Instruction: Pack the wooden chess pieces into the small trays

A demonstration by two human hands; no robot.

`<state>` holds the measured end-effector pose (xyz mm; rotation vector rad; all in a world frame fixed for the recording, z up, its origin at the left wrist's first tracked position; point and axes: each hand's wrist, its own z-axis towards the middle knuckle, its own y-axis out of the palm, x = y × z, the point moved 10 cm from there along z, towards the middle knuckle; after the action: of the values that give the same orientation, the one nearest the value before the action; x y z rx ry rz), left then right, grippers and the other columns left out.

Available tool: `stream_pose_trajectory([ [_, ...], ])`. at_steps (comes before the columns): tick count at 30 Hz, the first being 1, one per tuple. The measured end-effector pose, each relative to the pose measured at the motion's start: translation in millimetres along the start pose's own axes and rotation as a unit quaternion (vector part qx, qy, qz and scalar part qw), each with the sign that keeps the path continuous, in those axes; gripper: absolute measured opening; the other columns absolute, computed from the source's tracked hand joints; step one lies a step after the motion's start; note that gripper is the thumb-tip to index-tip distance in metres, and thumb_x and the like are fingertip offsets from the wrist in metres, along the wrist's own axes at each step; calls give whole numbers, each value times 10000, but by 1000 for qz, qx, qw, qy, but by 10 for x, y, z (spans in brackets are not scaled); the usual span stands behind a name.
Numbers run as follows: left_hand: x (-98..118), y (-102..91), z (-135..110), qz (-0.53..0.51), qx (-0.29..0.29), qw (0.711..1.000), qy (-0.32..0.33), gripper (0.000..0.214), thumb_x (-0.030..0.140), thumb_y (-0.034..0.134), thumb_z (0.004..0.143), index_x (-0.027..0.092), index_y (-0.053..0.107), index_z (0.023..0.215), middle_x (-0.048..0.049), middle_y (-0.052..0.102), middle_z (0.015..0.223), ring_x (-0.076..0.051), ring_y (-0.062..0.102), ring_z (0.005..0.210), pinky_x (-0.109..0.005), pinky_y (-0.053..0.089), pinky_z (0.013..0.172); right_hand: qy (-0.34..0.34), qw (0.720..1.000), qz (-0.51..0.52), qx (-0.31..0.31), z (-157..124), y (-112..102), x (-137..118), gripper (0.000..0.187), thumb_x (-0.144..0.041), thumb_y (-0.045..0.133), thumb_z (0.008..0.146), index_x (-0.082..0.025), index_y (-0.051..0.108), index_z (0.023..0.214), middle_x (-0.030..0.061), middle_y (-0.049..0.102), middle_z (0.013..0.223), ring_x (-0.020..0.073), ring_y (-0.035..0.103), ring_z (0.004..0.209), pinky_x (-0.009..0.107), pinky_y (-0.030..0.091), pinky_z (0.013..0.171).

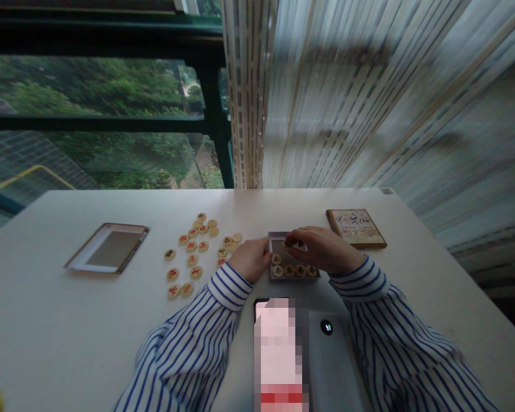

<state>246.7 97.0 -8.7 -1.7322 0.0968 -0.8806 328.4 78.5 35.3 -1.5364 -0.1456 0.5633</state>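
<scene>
White table (47, 320) set against a window (90, 114) with trees outside; striped curtain (369, 103) drawn over the right half.

Landmark: a small open box (278, 234) near the table's middle. A row of wooden xiangqi discs (294, 270) lies along its near wall, faces up and edge to edge. We judge that snug packing leaves room for more rows behind.

Left hand (251, 257): curled against the box's left wall. We cannot tell whether it clamps the wall or only braces it; either would keep the light box from sliding.

Right hand (321, 249): over the box's far half, fingertips pinched on one disc (288, 245), seemingly by its rim, which would keep the marked face readable.

Left of the box: loose discs (193, 252) scattered, red and dark characters up. Farther left, a shallow tray (109, 247). Right of the box, a printed lid (356, 228) lies flat, clear of the hands. Nearer than the box: a phone (278, 349) and a grey device (330, 343).
</scene>
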Motion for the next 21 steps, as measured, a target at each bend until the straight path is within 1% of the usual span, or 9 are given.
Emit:
stream_pose_trajectory([
  [10, -11, -12, 7, -2, 8, 1000, 4, 290, 212, 442, 785, 181, 586, 1035, -63, 674, 812, -184, 613, 741, -268, 416, 641, 10, 998, -28, -64, 15, 212, 49, 171, -303, 531, 795, -205, 636, 887, 64, 671, 826, 179, 611, 740, 252, 398, 608],
  [15, -3, -10, -2, 1, 7, 1000, 9, 283, 212, 440, 786, 184, 588, 1025, -60, 674, 818, -183, 613, 746, -266, 413, 634, 13, 996, -43, -75, 29, 306, 61, 177, -325, 523, 801, -206, 641, 858, 66, 675, 826, 186, 616, 755, 254, 397, 608],
  [21, -25, 10, 8, 1, -4, 1000, -7, 285, 212, 448, 789, 188, 581, 1039, -60, 675, 844, -179, 616, 773, -264, 425, 662, 17, 994, -61, -89, 40, 363, 71, 184, -323, 514, 802, -201, 640, 859, 75, 675, 849, 188, 613, 767, 252, 400, 609],
])
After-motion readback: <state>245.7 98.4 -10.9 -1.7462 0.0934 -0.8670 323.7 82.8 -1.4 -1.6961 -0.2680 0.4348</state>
